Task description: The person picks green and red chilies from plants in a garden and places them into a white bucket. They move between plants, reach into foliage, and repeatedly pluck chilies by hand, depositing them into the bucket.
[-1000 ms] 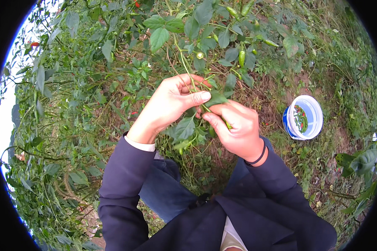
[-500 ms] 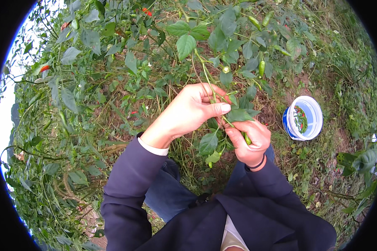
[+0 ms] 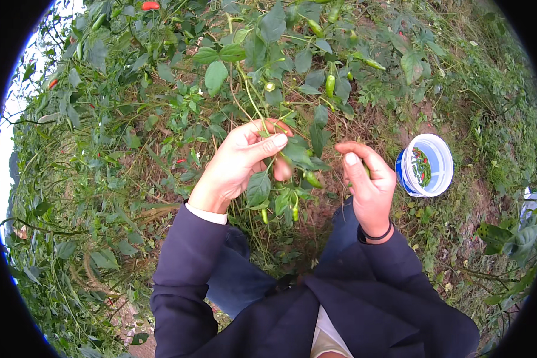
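Note:
My left hand (image 3: 235, 164) is closed around a green stem of a chili plant (image 3: 253, 98), thumb on top. Leaves and several green chilies hang just below its fingers, among them a plump green chili (image 3: 312, 179). To the right, apart from the branch, my right hand (image 3: 373, 188) has its thumb and fingers curled in. A green chili (image 3: 366, 172) shows partly between them; the fingers hide the rest.
A white-rimmed blue bucket (image 3: 403, 176) with red and green chilies inside stands on the ground at the right. Chili bushes (image 3: 107, 173) crowd the left and far side, with red chilies (image 3: 151, 5) among the leaves. Below my arms are my knees in jeans (image 3: 238, 277).
My right hand has come away from the branch and moved right, with a green chili in its fingers. My left hand, still on the stem, has shifted slightly left.

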The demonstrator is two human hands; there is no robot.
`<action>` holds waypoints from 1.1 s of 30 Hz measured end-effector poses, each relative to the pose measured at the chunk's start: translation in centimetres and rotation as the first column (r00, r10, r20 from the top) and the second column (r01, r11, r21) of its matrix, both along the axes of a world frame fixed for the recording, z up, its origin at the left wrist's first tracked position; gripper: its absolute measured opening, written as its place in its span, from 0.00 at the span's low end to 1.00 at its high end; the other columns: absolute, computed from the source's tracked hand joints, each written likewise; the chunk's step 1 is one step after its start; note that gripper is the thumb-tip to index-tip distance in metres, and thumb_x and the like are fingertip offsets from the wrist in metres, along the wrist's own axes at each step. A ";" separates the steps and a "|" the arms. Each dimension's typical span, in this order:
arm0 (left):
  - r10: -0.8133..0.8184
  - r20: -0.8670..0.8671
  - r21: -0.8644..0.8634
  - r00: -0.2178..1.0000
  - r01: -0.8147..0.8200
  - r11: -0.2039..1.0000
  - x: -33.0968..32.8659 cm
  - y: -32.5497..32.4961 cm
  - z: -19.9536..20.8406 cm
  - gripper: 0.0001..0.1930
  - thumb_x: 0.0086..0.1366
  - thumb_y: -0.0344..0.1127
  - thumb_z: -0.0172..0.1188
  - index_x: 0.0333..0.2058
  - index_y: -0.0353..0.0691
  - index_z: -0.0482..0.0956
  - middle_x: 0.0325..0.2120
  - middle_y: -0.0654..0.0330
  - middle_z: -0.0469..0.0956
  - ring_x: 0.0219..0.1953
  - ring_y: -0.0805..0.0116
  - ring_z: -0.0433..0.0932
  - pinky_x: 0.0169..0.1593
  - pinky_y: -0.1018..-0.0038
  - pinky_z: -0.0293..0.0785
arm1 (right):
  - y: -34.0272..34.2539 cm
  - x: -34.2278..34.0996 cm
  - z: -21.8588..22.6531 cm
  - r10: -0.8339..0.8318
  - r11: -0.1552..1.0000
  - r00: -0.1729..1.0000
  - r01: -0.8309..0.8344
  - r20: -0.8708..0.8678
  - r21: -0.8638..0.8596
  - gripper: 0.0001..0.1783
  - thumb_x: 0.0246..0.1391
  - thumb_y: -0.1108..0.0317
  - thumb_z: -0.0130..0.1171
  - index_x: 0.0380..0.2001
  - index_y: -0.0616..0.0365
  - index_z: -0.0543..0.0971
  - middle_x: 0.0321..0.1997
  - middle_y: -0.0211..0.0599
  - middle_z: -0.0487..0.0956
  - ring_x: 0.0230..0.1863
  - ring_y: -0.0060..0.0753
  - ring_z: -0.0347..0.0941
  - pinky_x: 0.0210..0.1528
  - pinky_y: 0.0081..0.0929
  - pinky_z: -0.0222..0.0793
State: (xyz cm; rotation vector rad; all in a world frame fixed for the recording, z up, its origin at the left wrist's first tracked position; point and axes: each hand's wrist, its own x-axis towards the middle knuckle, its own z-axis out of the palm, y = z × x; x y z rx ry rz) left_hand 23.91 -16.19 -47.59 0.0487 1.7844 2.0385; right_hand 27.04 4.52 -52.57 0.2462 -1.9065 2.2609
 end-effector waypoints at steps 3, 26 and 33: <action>0.013 0.083 0.151 0.996 -0.026 0.988 0.3 0.0 -0.3 0.12 0.62 0.39 0.56 0.39 0.36 0.72 0.24 0.59 0.76 0.18 0.74 0.74 0.21 0.80 0.69 | -0.3 -0.8 -0.2 0.080 0.952 0.993 -0.049 -0.092 0.301 0.08 0.54 0.71 0.56 0.35 0.65 0.79 0.31 0.32 0.78 0.31 0.18 0.70 0.34 0.17 0.65; 0.018 -0.055 -0.130 0.998 -0.025 0.991 2.1 1.0 1.2 0.11 0.56 0.29 0.63 0.38 0.37 0.75 0.25 0.71 0.74 0.22 0.86 0.66 0.24 0.86 0.61 | -2.6 0.3 1.5 0.067 0.996 0.996 -0.070 -0.066 -0.050 0.09 0.50 0.73 0.61 0.36 0.63 0.78 0.29 0.29 0.77 0.29 0.16 0.70 0.32 0.16 0.66; -0.040 -0.054 -0.184 0.998 0.029 0.982 2.1 1.2 1.3 0.07 0.55 0.31 0.64 0.32 0.37 0.78 0.23 0.69 0.76 0.19 0.85 0.65 0.21 0.86 0.59 | -1.8 -1.8 0.6 0.747 0.476 0.656 -0.418 0.105 -0.774 0.12 0.60 0.63 0.50 0.36 0.62 0.73 0.20 0.23 0.66 0.15 0.09 0.55 0.16 0.10 0.49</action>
